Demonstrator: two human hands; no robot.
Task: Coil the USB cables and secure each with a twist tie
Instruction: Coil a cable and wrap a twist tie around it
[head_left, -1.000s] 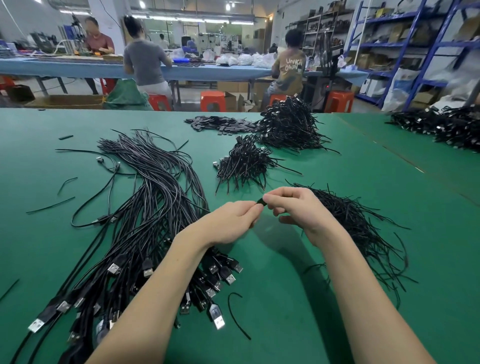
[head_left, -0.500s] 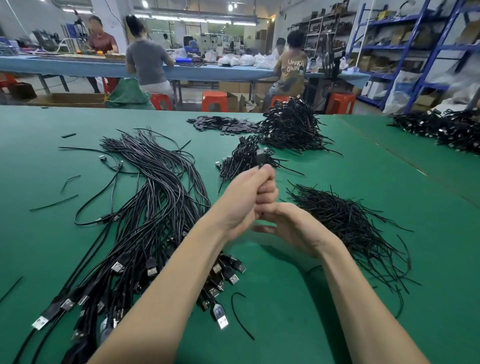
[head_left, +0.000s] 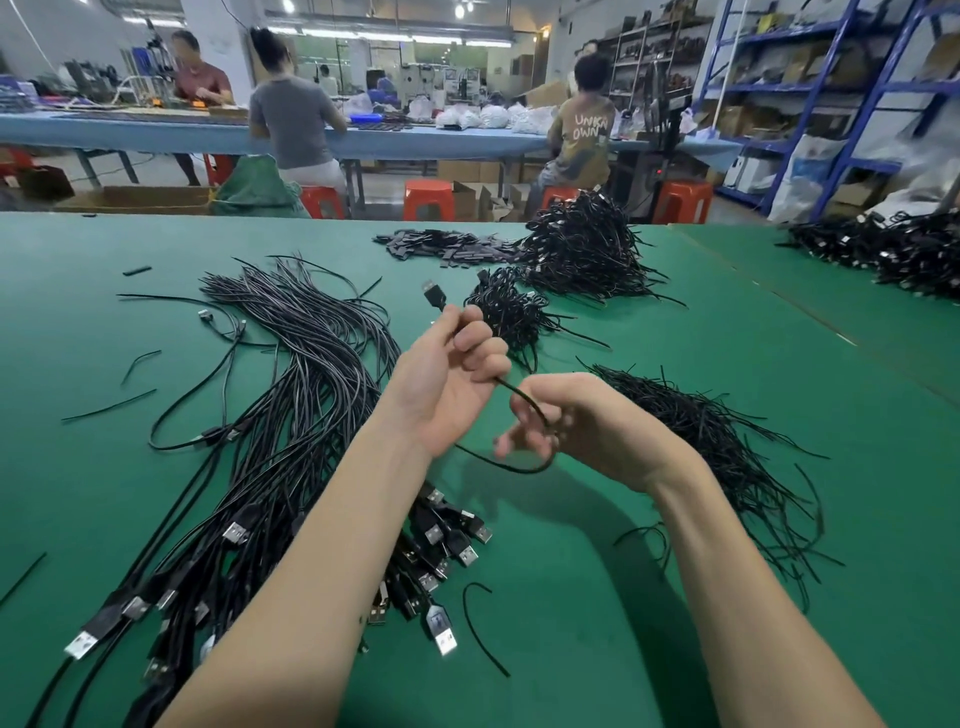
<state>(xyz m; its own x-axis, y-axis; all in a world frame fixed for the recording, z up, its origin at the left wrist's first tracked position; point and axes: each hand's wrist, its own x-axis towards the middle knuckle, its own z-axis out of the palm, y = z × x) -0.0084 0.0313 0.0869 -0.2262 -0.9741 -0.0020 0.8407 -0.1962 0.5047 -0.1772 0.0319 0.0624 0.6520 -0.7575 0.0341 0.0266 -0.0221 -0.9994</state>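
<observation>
— Left hand (head_left: 451, 387)?
— Curled around a black cable (head_left: 519, 393), plug (head_left: 434, 294) poking out above the fingers.
— Right hand (head_left: 582, 426)?
— Pinched the same cable lower down (loop sagging beneath), above the green table (head_left: 597, 597), between loose cables (head_left: 291, 395) and ties (head_left: 717, 436).

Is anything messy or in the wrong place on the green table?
A few loose black ties lie apart from their pile: one curled tie beside the cable plugs, others scattered at the left of the table. Nothing looks broken.
</observation>
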